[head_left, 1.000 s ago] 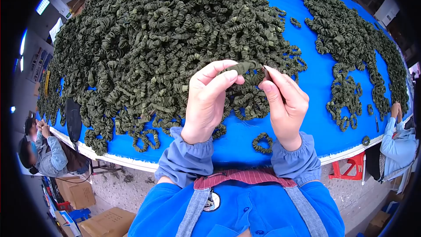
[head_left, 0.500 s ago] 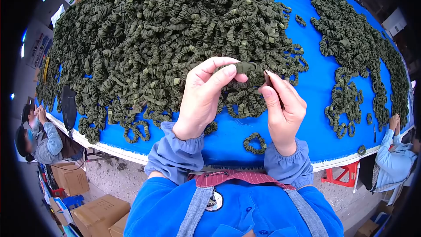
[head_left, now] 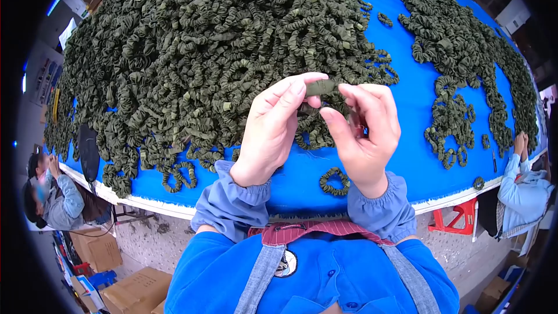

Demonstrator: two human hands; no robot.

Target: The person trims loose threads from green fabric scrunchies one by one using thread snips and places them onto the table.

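Pinched between the thumb and fingers of my left hand [head_left: 272, 117] is a dark green gathered fabric scrunchie [head_left: 319, 88], held above the table. My right hand [head_left: 370, 128] is at the scrunchie's right end, its index fingertip close against the fabric. Its fingers are curled and the thumb stands apart from the index finger. A small dark and reddish thing shows inside the right hand, too hidden to name. Below the hands a single scrunchie ring [head_left: 334, 181] lies on the blue table cover [head_left: 296, 192].
A large pile of green scrunchies [head_left: 203, 40] rises just beyond my hands. More scrunchies [head_left: 456, 40] spread along the right side. Other people sit at the left [head_left: 55, 192] and right [head_left: 523, 189] edges. A red stool [head_left: 456, 218] and cardboard boxes [head_left: 136, 291] stand on the floor.
My right thumb has moved away from the index finger, and the dark thin thing between them no longer shows there. The left hand still holds the scrunchie, now turned slightly. The view has shifted a little.
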